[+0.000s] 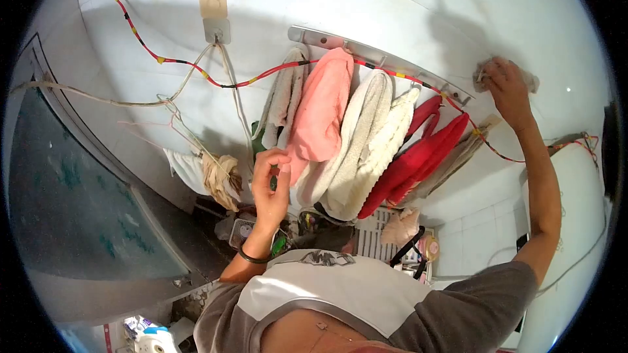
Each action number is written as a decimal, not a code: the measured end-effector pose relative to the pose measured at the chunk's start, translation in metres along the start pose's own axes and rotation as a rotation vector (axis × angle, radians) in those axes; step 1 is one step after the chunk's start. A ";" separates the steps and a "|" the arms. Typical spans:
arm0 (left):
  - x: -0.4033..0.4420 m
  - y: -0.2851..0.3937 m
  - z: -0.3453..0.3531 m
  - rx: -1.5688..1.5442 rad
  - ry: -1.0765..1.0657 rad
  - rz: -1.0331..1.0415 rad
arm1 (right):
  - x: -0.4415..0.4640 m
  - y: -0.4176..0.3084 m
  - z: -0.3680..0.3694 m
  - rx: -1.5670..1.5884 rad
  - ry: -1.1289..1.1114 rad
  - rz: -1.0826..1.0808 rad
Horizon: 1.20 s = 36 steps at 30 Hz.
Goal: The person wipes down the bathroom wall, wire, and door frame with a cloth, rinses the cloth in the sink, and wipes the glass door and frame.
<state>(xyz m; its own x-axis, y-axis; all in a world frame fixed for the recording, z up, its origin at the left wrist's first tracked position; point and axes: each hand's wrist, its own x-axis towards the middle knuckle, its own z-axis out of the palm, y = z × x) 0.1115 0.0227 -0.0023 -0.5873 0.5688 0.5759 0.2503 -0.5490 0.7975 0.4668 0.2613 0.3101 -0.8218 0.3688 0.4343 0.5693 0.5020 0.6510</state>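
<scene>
At the upper right, my right hand (507,85) is closed over a crumpled greyish cloth (531,82) and presses it against the white tiled wall (562,33). Part of the cloth is hidden under the fingers. My left hand (271,186) is raised beside the lower end of a pink towel (325,114). Its fingers are loosely curved, with a gap to the thumb, and nothing shows between them. I cannot tell whether it touches the towel. A dark bracelet (254,256) circles the left wrist.
White towels (356,137), a grey towel (281,98) and red cloths (418,163) hang from a metal hook rail (392,62). A red taped cable (226,85) crosses in front. A dark door (78,189) stands left, a white tank (562,222) right, a crate (374,232) below.
</scene>
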 end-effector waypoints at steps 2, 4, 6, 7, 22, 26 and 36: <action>0.001 0.000 0.002 -0.049 0.010 -0.008 | 0.009 0.007 -0.004 -0.114 0.237 -0.157; 0.003 0.002 0.001 -0.032 -0.003 0.010 | 0.052 -0.035 -0.032 -0.031 0.345 -0.166; 0.002 0.009 0.002 -0.012 -0.023 0.051 | 0.108 -0.078 -0.043 0.079 0.518 -0.328; 0.002 0.012 0.004 -0.005 -0.034 0.074 | 0.131 -0.099 -0.042 0.036 0.560 -0.386; 0.001 -0.010 -0.008 0.023 -0.042 -0.048 | 0.147 -0.157 0.029 0.095 0.614 -0.464; 0.008 -0.005 -0.003 0.076 -0.082 -0.056 | 0.071 -0.097 0.061 0.159 0.654 -0.308; 0.009 -0.011 0.014 0.045 -0.173 -0.081 | -0.139 0.106 0.067 -0.146 0.470 0.632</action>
<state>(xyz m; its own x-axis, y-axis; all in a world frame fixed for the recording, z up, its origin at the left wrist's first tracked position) 0.1142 0.0421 -0.0035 -0.4667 0.7087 0.5291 0.2443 -0.4717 0.8473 0.6434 0.3160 0.2770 -0.2867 0.1650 0.9437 0.9483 0.1888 0.2551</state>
